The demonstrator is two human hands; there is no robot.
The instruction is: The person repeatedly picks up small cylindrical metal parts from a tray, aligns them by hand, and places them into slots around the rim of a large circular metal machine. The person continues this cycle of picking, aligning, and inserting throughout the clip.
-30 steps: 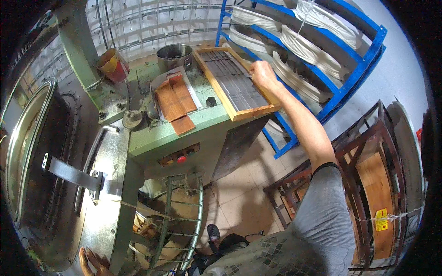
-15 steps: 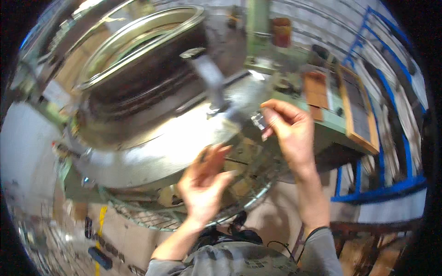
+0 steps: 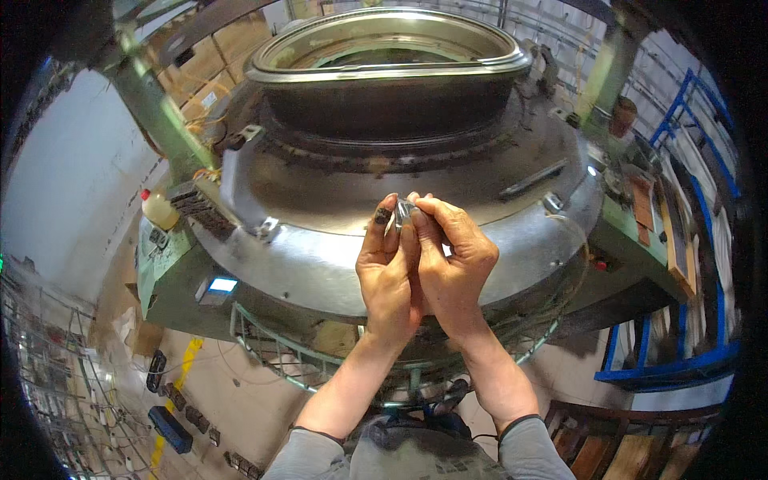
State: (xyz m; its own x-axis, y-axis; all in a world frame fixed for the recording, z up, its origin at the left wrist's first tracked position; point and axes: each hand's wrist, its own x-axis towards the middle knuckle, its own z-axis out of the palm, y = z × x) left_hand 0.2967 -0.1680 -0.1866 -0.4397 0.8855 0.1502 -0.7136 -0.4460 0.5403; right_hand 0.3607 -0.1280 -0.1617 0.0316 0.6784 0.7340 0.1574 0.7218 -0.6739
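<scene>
My left hand (image 3: pixel 384 284) and my right hand (image 3: pixel 458 260) meet in front of me, above the near rim of a large round metal machine table (image 3: pixel 320 268). Between their fingertips is a small shiny metal piece (image 3: pixel 405 213); its exact kind is too small to tell. The right thumb and fingers pinch it from one side, and the left fingers close on it from the other. A dark smudge marks one left fingertip. Beyond the hands rises a dark, wide drum with a bright metal rim (image 3: pixel 384 74).
A long dark bar (image 3: pixel 534 179) lies on the table's right side. Small clamps (image 3: pixel 267 230) sit along its edge. Green posts (image 3: pixel 160 112) flank the machine. At left stands a yellowish bottle with a red cap (image 3: pixel 160 210); at right, a blue rack (image 3: pixel 672 372).
My hands, apart before, have come together, the right moving left with the metal piece and the left closing on it. The view has turned, so the machine appears more level and centred.
</scene>
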